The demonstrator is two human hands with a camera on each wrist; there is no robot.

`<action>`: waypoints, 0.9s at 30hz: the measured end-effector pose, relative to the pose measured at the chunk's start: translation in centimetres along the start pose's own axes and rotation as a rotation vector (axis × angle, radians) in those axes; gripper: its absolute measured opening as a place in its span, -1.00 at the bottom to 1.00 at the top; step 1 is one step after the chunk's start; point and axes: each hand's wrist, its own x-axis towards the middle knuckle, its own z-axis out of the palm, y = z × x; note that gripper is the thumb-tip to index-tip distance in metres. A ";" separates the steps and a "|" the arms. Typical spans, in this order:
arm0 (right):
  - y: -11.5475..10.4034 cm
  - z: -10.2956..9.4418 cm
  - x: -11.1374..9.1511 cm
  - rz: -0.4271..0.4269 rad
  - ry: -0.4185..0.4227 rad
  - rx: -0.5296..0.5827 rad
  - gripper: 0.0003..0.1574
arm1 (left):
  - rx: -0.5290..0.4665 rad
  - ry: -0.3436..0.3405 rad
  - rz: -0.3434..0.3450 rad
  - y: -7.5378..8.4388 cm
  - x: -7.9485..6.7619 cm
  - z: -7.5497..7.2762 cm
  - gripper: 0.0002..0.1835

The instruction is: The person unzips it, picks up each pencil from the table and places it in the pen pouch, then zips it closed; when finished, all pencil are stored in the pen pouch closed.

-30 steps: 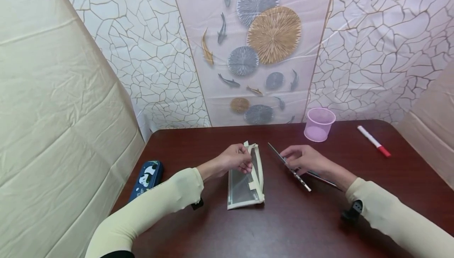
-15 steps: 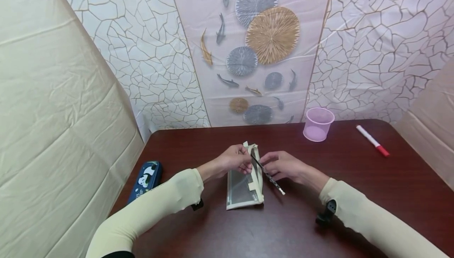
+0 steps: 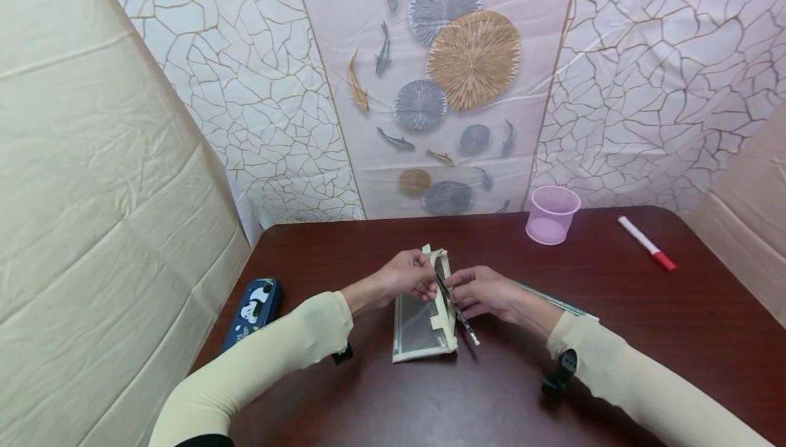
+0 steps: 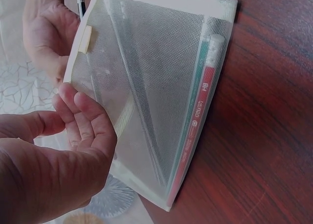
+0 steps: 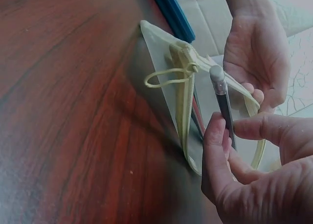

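My left hand [image 3: 408, 274] pinches the upper edge of a cream-trimmed mesh pencil pouch [image 3: 417, 341], holding its zip side open. Through the mesh in the left wrist view, a red pencil [image 4: 198, 104] and a green one lie along the far side. My right hand [image 3: 488, 295] pinches a dark pencil [image 5: 224, 100] between thumb and fingers. Its white eraser end points back toward me, and its other end reaches the pouch opening, where the left fingers hide the tip in the head view.
A teal pencil [image 3: 568, 306] lies on the table beyond my right forearm. Further off are a pink cup [image 3: 552, 216] and a white marker with a red cap [image 3: 647, 243]. A blue panda pencil case [image 3: 253, 310] lies at the left.
My right hand has moved left, bringing the dark pencil from the table on the right to the pouch opening. My left hand stays where it was on the pouch.
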 end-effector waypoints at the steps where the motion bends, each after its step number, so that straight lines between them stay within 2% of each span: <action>1: -0.1 0.0 0.0 -0.002 -0.002 0.005 -0.40 | -0.002 0.001 -0.002 0.0 0.0 0.0 -0.90; 12: -0.6 0.3 1.0 -0.015 0.000 0.055 -0.41 | 0.003 -0.002 -0.009 0.0 0.1 0.3 -0.93; 27: -0.6 1.3 1.8 -0.048 0.028 0.047 -0.44 | 0.017 -0.007 -0.026 0.3 0.1 0.5 -0.89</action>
